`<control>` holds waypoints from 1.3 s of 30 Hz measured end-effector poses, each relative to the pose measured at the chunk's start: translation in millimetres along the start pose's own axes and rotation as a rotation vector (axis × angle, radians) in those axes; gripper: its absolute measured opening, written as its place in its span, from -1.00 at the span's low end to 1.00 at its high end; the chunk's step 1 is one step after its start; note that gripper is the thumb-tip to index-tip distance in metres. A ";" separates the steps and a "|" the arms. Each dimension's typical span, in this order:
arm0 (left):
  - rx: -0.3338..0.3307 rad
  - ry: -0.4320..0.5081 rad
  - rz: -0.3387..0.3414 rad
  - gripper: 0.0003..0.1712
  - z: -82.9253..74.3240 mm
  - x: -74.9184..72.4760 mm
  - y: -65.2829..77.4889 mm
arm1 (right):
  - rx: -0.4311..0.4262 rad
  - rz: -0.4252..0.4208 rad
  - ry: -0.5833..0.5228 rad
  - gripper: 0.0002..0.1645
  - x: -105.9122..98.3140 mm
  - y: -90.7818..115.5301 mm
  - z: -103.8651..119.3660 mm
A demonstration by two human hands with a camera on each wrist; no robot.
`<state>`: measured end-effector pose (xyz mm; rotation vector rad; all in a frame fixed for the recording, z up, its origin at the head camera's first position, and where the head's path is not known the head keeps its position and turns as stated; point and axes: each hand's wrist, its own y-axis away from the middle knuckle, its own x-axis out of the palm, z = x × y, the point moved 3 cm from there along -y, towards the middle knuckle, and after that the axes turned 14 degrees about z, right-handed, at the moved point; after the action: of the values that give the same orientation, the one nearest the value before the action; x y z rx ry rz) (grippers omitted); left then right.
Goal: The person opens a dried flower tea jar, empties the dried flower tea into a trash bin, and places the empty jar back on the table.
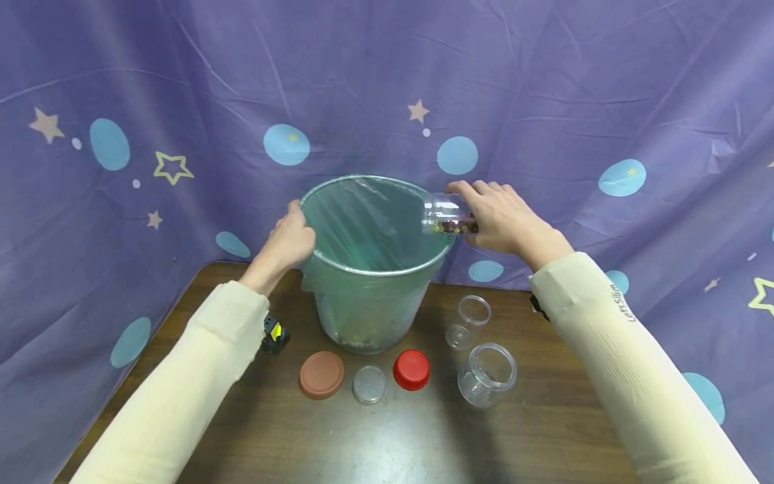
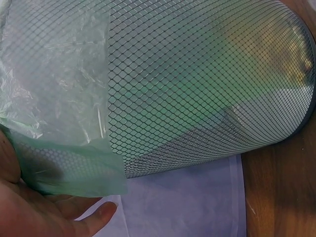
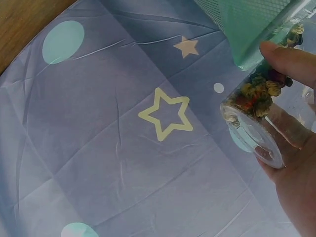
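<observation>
My left hand (image 1: 287,235) grips the left rim of a wire mesh bin (image 1: 393,319), lined with a thin green plastic bag (image 2: 59,74) folded over the edge. In my right hand (image 1: 508,218) is a clear jar (image 1: 437,205) lying on its side, mouth over the bin's right rim. Dried flower buds (image 3: 264,91) lie along the jar's lower side, dark red and yellowish, as the right wrist view shows. Fingers and thumb wrap the jar near its base. Some yellowish matter (image 2: 296,54) shows through the mesh at the bin's bottom.
On the wooden table (image 1: 387,444), before the bin, lie a brownish lid (image 1: 322,374), a clear lid (image 1: 369,384) and a red lid (image 1: 412,369). Two lidless clear jars stand to the right, a slim one (image 1: 474,312) and a wider one (image 1: 484,380). A purple curtain (image 1: 363,81) hangs behind.
</observation>
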<state>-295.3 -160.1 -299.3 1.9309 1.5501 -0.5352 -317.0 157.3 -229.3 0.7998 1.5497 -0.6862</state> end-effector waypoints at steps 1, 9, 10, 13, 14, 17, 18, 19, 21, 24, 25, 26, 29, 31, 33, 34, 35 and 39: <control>0.000 -0.003 0.001 -0.12 -0.2 0.2 -0.1 | -0.003 -0.003 0.006 -0.06 -0.1 0.0 0.4; -0.001 -0.016 0.014 -0.12 -1.9 0.2 0.3 | -0.022 -0.017 0.061 -0.11 -1.4 -1.2 6.7; -0.001 -0.018 0.016 -0.12 -1.9 0.3 0.3 | -0.022 -0.012 0.067 -0.12 -1.1 -1.7 7.6; -0.005 -0.015 0.020 -0.12 -1.3 0.4 0.2 | -0.025 -0.004 0.077 -0.11 0.2 -3.2 9.9; -0.006 -0.015 0.021 -0.12 -1.2 0.5 0.2 | -0.025 -0.003 0.079 -0.11 0.6 -3.6 10.5; -0.006 -0.028 0.015 -0.12 -0.4 0.3 -0.5 | -0.022 -0.004 0.088 -0.12 1.5 -4.5 11.7; -0.004 -0.033 0.013 -0.13 -0.2 0.2 -0.9 | -0.020 -0.005 0.091 -0.13 1.7 -4.6 11.8; -0.003 -0.035 0.011 -0.13 -0.2 0.2 -1.1 | -0.018 -0.005 0.094 -0.13 1.7 -4.9 12.0; -0.002 -0.035 0.011 -0.13 0.3 -0.2 -1.6 | -0.018 -0.005 0.105 -0.15 1.6 -5.5 12.5; -0.006 -0.019 0.019 -0.12 0.4 -0.3 -1.2 | -0.022 -0.003 0.121 -0.16 1.1 -6.3 13.6; -0.008 -0.016 0.024 -0.11 0.5 -0.3 -1.2 | -0.025 -0.003 0.126 -0.16 0.8 -6.7 14.1; -0.009 -0.014 0.026 -0.11 0.6 -0.5 -1.0 | -0.027 -0.002 0.130 -0.16 0.6 -6.9 14.6; -0.009 -0.028 0.028 -0.12 -0.2 -0.8 -0.7 | -0.027 0.004 0.139 -0.14 0.4 -7.5 15.7; -0.010 -0.035 0.028 -0.12 -0.7 -0.8 -0.4 | -0.027 0.006 0.139 -0.11 0.5 -8.0 16.4; -0.010 -0.044 0.026 -0.13 -1.1 -0.8 -0.3 | -0.025 0.011 0.139 -0.09 0.9 -8.4 16.9; -0.010 -0.045 0.025 -0.13 -1.2 -0.7 -0.2 | -0.024 0.013 0.138 -0.09 1.0 -8.7 17.2; -0.010 -0.046 0.024 -0.13 -1.3 -0.7 -0.3 | -0.023 0.014 0.138 -0.08 1.1 -9.0 17.5; -0.014 -0.040 0.026 -0.13 -1.8 -0.7 -0.1 | -0.020 0.012 0.128 -0.08 1.9 -9.8 17.8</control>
<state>-295.7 -159.4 -297.5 1.9158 1.4974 -0.5469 -314.7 137.4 -233.5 0.8509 1.6630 -0.6197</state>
